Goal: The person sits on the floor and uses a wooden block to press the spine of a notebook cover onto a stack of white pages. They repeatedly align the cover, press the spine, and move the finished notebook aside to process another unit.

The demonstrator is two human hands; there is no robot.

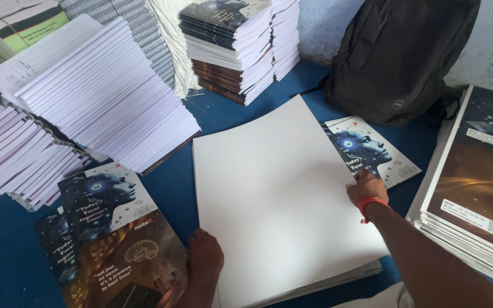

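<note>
The left hand (203,251) and right hand (365,187) lie flat, gripping nothing, on the edges of a big stack of plain white paper (275,199) on the blue table (7,256).

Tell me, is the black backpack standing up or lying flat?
Upright: the black backpack leans against the wall, its base resting on the blue surface.

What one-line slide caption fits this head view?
Left hand and right hand press on the edges of a blank white sheet stack among printed covers on a blue table.
</note>
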